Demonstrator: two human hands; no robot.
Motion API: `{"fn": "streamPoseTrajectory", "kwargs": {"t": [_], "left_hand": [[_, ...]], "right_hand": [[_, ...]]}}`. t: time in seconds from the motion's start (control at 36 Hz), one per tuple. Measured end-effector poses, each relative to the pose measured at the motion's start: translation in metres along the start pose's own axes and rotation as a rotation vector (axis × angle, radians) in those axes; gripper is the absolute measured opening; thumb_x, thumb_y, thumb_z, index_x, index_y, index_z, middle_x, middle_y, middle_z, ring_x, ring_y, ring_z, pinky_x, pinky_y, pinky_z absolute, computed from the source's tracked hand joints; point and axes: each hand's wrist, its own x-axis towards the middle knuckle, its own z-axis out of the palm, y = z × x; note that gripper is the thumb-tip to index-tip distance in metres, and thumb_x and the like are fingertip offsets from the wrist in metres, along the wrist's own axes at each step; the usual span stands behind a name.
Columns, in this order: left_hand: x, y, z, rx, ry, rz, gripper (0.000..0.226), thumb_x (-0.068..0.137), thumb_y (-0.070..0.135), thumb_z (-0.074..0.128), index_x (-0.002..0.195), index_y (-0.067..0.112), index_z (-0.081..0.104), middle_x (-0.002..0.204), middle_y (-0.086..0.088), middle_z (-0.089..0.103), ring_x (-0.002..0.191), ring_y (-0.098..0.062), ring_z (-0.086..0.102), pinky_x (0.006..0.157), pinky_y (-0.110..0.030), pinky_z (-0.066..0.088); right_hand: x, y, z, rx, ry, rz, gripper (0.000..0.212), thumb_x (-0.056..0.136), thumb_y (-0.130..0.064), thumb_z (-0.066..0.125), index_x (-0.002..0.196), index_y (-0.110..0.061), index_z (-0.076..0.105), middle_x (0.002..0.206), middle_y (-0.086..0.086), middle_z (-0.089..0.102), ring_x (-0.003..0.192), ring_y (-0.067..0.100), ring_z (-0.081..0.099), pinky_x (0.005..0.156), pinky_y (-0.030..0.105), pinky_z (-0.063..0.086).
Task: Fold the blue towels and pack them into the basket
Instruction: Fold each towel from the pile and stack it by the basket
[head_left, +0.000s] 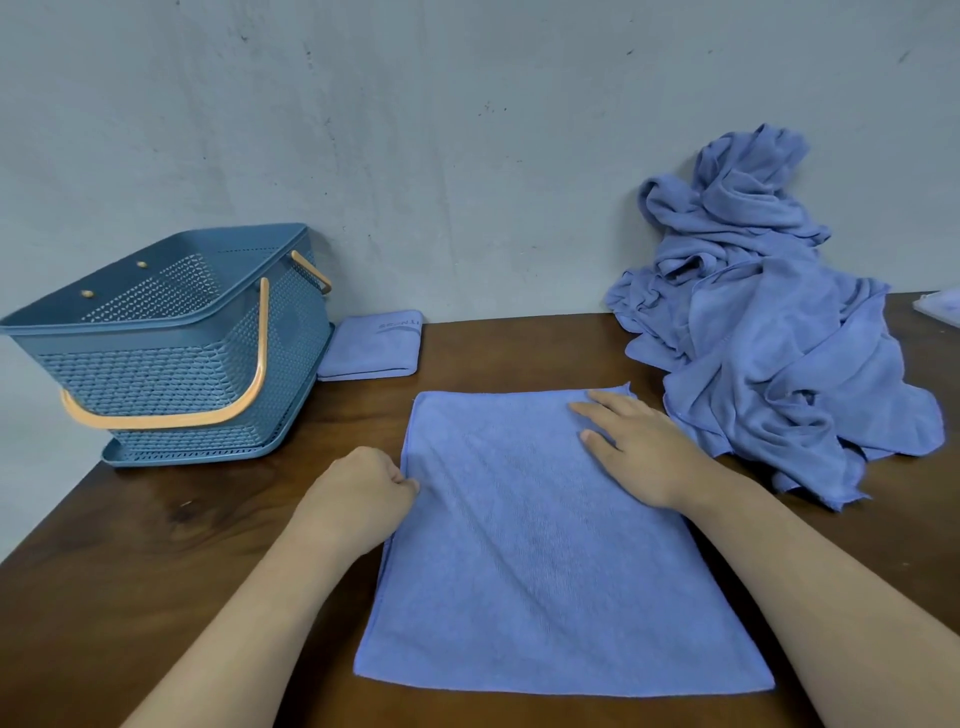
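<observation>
A towel (545, 561) lies spread flat in the middle of the table (156, 545), its near edge close to the table's front edge. The left hand (358, 493) has its fingers curled and pinches the towel's left edge, nearer the far corner than the near one. The right hand (639, 447) lies flat with straight fingers on the cloth near its far right corner, pressing down and gripping nothing.

The basket (171, 374) stands at the table's far left corner. A folded towel (371, 345) lies just beside it against the back edge. A pile (769, 332) of loose towels sits at the far right, touching the flat towel's right side.

This looks like the start of the first fold — probably left edge over to right. To do it well, the flat right palm should anchor the cloth while the left lifts its edge low and carries it straight across. A single pinch will let the near part of that edge sag, so it may help to lay the far corner first and then draw the rest into line. Edges should meet squarely before any smoothing — and smoothing should run from the crease outward, clear of the pile.
</observation>
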Motion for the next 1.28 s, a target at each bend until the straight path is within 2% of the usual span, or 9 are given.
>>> {"fn": "streamPoseTrajectory", "kwargs": {"t": [0.22, 0.42, 0.5, 0.67, 0.86, 0.94, 1.0, 1.11, 1.28], "left_hand": [[0.0, -0.011, -0.008, -0.083, 0.058, 0.035, 0.033, 0.102, 0.038, 0.056, 0.079, 0.014, 0.059, 0.075, 0.003, 0.07, 0.066, -0.018, 0.061, 0.059, -0.03, 0.045], [0.007, -0.017, -0.007, -0.201, 0.033, 0.029, 0.003, 0.091, 0.027, 0.063, 0.091, 0.025, 0.063, 0.079, 0.001, 0.075, 0.074, -0.016, 0.07, 0.064, -0.034, 0.05], [0.015, -0.014, -0.009, -0.286, -0.023, -0.035, 0.012, 0.087, 0.038, 0.059, 0.095, 0.03, 0.063, 0.079, 0.007, 0.076, 0.068, -0.007, 0.072, 0.064, -0.032, 0.047], [0.062, 0.0, -0.021, -0.365, -0.139, -0.094, 0.037, 0.091, 0.049, 0.068, 0.091, 0.012, 0.071, 0.087, -0.006, 0.072, 0.069, -0.021, 0.056, 0.051, -0.029, 0.033], [0.106, 0.017, -0.005, -0.238, 0.061, 0.003, 0.039, 0.086, 0.046, 0.076, 0.072, 0.02, 0.05, 0.071, 0.001, 0.055, 0.067, -0.02, 0.052, 0.069, -0.034, 0.039], [0.118, 0.019, 0.0, -0.095, 0.123, 0.021, 0.024, 0.091, 0.05, 0.071, 0.082, 0.028, 0.069, 0.086, 0.012, 0.072, 0.082, -0.015, 0.067, 0.08, -0.035, 0.056], [0.123, 0.02, 0.005, -0.056, 0.167, 0.043, 0.019, 0.095, 0.05, 0.066, 0.087, 0.033, 0.068, 0.088, 0.011, 0.072, 0.083, -0.014, 0.067, 0.074, -0.035, 0.054], [0.125, 0.018, 0.014, 0.015, 0.325, 0.061, 0.021, 0.1, 0.054, 0.055, 0.09, 0.036, 0.059, 0.082, 0.012, 0.067, 0.071, -0.008, 0.056, 0.057, -0.029, 0.031], [0.114, 0.016, 0.015, -0.026, 0.353, 0.084, 0.022, 0.102, 0.055, 0.05, 0.112, 0.035, 0.058, 0.085, 0.013, 0.06, 0.082, -0.019, 0.056, 0.066, -0.034, 0.038]], "right_hand": [[0.001, 0.002, 0.001, -0.002, 0.007, -0.007, 0.051, 0.112, -0.045, 0.037, 0.163, -0.035, 0.036, 0.172, -0.008, 0.027, 0.157, 0.015, 0.022, 0.127, 0.041, 0.023], [0.001, 0.001, 0.001, -0.005, 0.003, -0.006, 0.051, 0.113, -0.045, 0.037, 0.163, -0.035, 0.036, 0.172, -0.008, 0.026, 0.158, 0.015, 0.021, 0.127, 0.04, 0.021], [0.0, 0.001, 0.001, -0.01, 0.005, -0.009, 0.051, 0.113, -0.044, 0.036, 0.163, -0.034, 0.036, 0.173, -0.008, 0.025, 0.158, 0.016, 0.021, 0.127, 0.04, 0.022], [0.001, 0.001, 0.002, -0.019, 0.006, -0.008, 0.051, 0.113, -0.045, 0.035, 0.163, -0.035, 0.035, 0.173, -0.008, 0.025, 0.158, 0.015, 0.021, 0.127, 0.038, 0.021], [0.002, 0.001, 0.003, -0.033, -0.012, -0.01, 0.052, 0.113, -0.046, 0.032, 0.164, -0.037, 0.032, 0.174, -0.007, 0.021, 0.16, 0.015, 0.017, 0.128, 0.04, 0.019], [0.003, 0.002, 0.003, -0.037, -0.032, 0.001, 0.051, 0.113, -0.048, 0.029, 0.164, -0.042, 0.029, 0.175, -0.008, 0.018, 0.162, 0.021, 0.009, 0.129, 0.042, 0.017], [0.004, 0.003, 0.004, -0.047, -0.047, 0.017, 0.051, 0.113, -0.05, 0.026, 0.164, -0.047, 0.025, 0.176, -0.011, 0.015, 0.163, 0.026, 0.004, 0.129, 0.044, 0.015], [0.006, 0.006, 0.005, -0.059, -0.079, 0.045, 0.052, 0.111, -0.057, 0.021, 0.163, -0.055, 0.017, 0.176, -0.018, 0.005, 0.164, 0.025, -0.003, 0.129, 0.045, 0.006], [0.009, 0.008, 0.0, -0.047, -0.103, 0.058, 0.053, 0.109, -0.062, 0.019, 0.162, -0.059, 0.014, 0.175, -0.022, 0.001, 0.163, 0.02, -0.007, 0.129, 0.047, 0.002]]}}
